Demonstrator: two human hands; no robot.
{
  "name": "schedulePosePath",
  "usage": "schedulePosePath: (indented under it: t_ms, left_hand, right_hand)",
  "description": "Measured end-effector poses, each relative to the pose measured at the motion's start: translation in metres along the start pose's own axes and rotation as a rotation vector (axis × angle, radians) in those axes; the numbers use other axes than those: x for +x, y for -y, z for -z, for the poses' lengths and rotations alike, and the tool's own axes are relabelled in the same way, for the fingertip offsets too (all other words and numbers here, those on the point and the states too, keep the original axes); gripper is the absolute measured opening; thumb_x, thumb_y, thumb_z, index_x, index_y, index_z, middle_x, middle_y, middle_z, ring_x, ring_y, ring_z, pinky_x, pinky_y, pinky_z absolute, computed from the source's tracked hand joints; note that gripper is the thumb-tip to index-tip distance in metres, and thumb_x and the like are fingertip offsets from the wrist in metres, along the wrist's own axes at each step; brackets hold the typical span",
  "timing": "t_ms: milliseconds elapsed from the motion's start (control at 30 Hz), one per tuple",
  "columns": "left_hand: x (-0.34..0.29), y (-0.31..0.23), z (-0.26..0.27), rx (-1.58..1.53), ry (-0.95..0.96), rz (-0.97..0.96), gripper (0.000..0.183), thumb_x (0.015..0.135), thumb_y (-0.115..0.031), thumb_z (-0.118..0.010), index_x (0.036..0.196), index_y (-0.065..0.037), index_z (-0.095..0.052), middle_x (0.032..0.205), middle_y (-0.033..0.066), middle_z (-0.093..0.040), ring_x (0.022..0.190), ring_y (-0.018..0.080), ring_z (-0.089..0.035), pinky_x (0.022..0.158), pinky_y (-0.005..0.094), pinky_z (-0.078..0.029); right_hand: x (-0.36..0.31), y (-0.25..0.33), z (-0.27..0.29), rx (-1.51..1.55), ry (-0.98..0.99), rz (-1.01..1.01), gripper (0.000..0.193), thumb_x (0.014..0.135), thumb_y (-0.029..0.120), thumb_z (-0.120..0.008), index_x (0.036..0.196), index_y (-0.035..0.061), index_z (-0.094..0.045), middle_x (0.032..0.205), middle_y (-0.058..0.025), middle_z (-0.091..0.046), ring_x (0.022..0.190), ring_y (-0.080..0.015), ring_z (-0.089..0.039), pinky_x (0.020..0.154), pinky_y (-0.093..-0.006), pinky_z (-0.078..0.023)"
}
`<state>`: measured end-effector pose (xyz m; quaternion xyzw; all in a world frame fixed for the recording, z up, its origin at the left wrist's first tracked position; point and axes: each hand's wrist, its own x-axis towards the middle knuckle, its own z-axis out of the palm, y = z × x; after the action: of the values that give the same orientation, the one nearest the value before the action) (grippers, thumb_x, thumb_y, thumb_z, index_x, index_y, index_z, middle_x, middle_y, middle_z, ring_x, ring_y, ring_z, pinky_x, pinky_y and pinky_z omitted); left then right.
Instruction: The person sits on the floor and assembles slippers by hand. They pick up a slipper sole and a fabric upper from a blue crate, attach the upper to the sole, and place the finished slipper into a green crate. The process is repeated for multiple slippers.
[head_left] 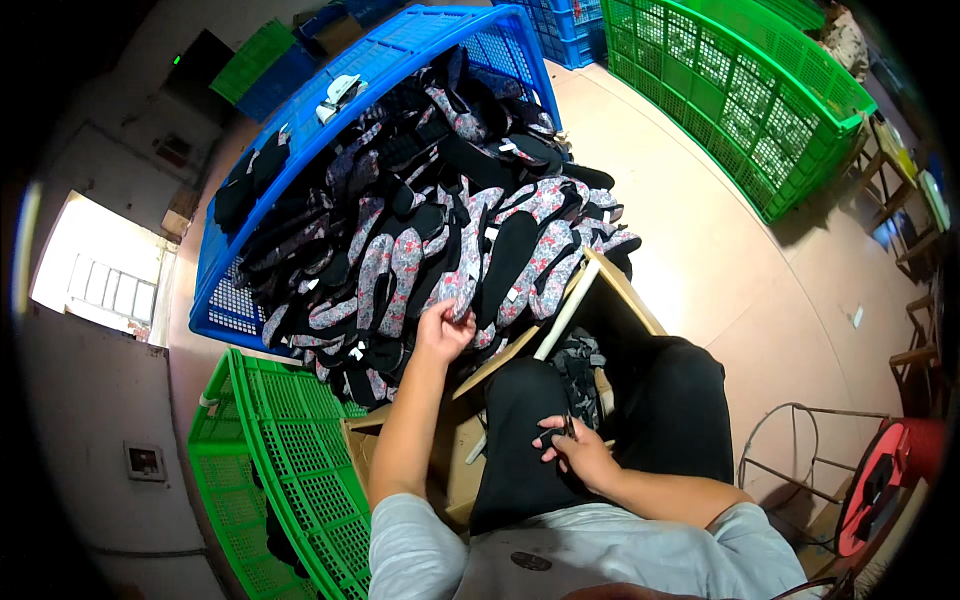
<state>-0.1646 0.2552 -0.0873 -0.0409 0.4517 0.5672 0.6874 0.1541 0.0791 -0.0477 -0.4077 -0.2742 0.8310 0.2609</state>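
Two hands show on my feed: the left hand (447, 331), nearer the blue crate (546, 85), pinches a floral fabric piece (467, 262) at its near side, long axis running toward the crate, while the right hand (582, 452), farther off, grips a small dark tool (556, 433).

- The floral slipper-like piece (468, 265), pale with red and grey print, lies slanted on the heap of similar pieces (510, 245), its near end at the left hand's (447, 332) fingers.
- The small dark tool (568, 428), details unclear, sits in the right hand (582, 455).
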Motion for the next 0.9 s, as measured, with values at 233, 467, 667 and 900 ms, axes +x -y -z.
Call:
schedulePosePath:
  t_ms: [233,467,667,900]
  left_hand:
    - [-0.181,0.055,0.041,0.277,0.101,-0.074,0.045,0.080,-0.002,-0.064,0.123,-0.001,-0.055,0.116,0.0104,-0.065,0.106,0.0239,-0.063,0.093,0.0407,-0.051]
    - [-0.310,0.135,0.081,0.555,-0.021,-0.103,0.065,0.071,-0.001,-0.070,0.132,0.000,-0.048,0.120,0.0088,-0.062,0.106,0.0196,-0.062,0.096,0.0348,-0.049]
    - [-0.343,0.182,0.086,0.717,-0.085,-0.125,0.057,0.071,-0.010,-0.077,0.121,-0.002,-0.051,0.108,0.0062,-0.063,0.100,0.0149,-0.059,0.091,0.0325,-0.047]
    - [-0.344,0.186,0.120,1.279,-0.125,-0.232,0.057,0.070,-0.024,-0.079,0.116,-0.001,-0.055,0.102,0.0138,-0.066,0.093,0.0232,-0.063,0.086,0.0361,-0.049]
  right_hand:
    - [0.002,0.004,0.002,0.044,-0.066,0.150,0.027,0.095,0.006,-0.055,0.121,0.0009,-0.056,0.099,-0.0097,-0.068,0.077,-0.0116,-0.059,0.075,-0.0242,-0.049]
    - [-0.009,0.023,0.008,-0.291,-0.088,0.537,0.048,0.086,0.012,-0.071,0.130,0.0049,-0.052,0.117,-0.0015,-0.056,0.094,-0.0076,-0.051,0.084,-0.0232,-0.045]
    - [-0.004,-0.001,0.008,-0.635,-0.087,0.686,0.061,0.078,0.023,-0.080,0.130,0.0088,-0.051,0.114,-0.0087,-0.058,0.098,-0.0210,-0.055,0.090,-0.0329,-0.046]
    - [-0.011,-0.003,0.008,-0.752,-0.183,0.647,0.033,0.081,0.023,-0.077,0.104,0.0069,-0.061,0.093,-0.0083,-0.065,0.090,-0.0263,-0.058,0.082,-0.0352,-0.046]
